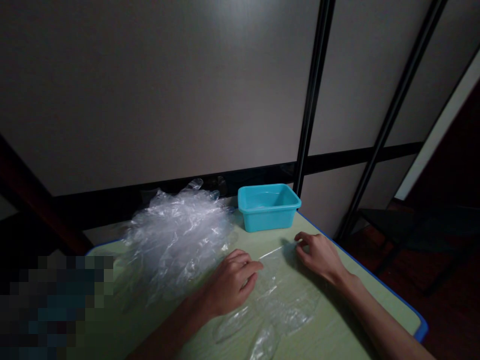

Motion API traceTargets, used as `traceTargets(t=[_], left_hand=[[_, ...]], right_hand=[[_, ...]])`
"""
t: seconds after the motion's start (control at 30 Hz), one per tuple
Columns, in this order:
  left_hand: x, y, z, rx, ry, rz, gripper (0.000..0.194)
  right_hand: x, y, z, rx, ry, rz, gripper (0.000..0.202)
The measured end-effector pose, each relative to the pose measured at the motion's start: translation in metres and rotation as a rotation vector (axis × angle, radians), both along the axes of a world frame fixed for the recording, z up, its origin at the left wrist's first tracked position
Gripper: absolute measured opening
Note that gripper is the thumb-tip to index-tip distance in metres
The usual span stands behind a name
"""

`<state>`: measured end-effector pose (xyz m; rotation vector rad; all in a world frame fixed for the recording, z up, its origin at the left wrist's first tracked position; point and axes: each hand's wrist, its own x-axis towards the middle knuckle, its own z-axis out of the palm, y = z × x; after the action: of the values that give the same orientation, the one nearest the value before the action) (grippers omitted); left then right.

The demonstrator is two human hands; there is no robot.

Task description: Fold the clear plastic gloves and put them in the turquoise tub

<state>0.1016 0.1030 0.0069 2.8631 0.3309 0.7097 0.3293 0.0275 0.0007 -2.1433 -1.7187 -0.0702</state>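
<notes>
A clear disposable plastic glove [279,300] lies spread on the pale green table [198,332], its finger parts toward me. The glove's straight cuff edge runs between my two hands. My left hand [234,280] rests at the left end of that edge, fingers curled and closed on the film. At the right end, my right hand [320,255] has its thumb and bent fingers closed at the cuff corner. The fingertip contact is hard to make out in the dim light. Left of my left hand sits a large heap of clear plastic gloves [176,237].
A turquoise plastic tub [270,217] stands at the table's far corner, beyond my hands. Blue edging [390,292] borders the table on the right. Grey sliding panels [180,95] rise close behind it. A dark chair [423,230] is on the right.
</notes>
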Motion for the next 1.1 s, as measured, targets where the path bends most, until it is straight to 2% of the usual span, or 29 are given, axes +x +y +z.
traceTargets(t=[0.23,0.37,0.43,0.53,0.67,0.77,0.83,0.93,0.97,1.1], left_hand=[[-0.002,0.001,-0.011,-0.024,-0.062,-0.103,0.023],[-0.003,-0.009,-0.009,-0.040,-0.068,-0.147,0.023],[-0.003,-0.017,-0.007,-0.036,-0.057,-0.189,0.024],[-0.002,-0.032,-0.006,-0.011,-0.044,-0.259,0.026],[0.003,-0.052,-0.010,-0.024,0.014,-0.324,0.022],[0.007,-0.059,-0.012,-0.045,-0.005,-0.428,0.014],[0.009,-0.056,-0.010,-0.109,-0.041,-0.330,0.015],[0.008,-0.042,-0.007,-0.233,-0.030,-0.004,0.030],[0.007,-0.036,-0.007,-0.249,-0.004,0.053,0.038],[0.005,-0.017,-0.013,-0.217,0.170,0.094,0.060]], right_hand=[[-0.001,-0.001,0.000,-0.025,-0.053,0.062,0.024],[0.000,0.000,-0.003,-0.012,-0.036,0.139,0.031],[-0.001,0.001,-0.005,-0.008,-0.025,0.214,0.032],[-0.006,0.001,-0.006,0.010,0.031,0.401,0.034],[-0.016,-0.001,-0.007,-0.008,0.100,0.648,0.043],[-0.020,-0.002,-0.008,-0.015,0.154,0.722,0.045],[-0.018,-0.001,-0.008,0.010,0.191,0.655,0.042],[-0.012,0.000,-0.010,0.061,0.212,0.452,0.036],[-0.009,0.001,-0.011,0.077,0.217,0.395,0.034],[-0.004,0.002,-0.011,0.099,0.224,0.276,0.034]])
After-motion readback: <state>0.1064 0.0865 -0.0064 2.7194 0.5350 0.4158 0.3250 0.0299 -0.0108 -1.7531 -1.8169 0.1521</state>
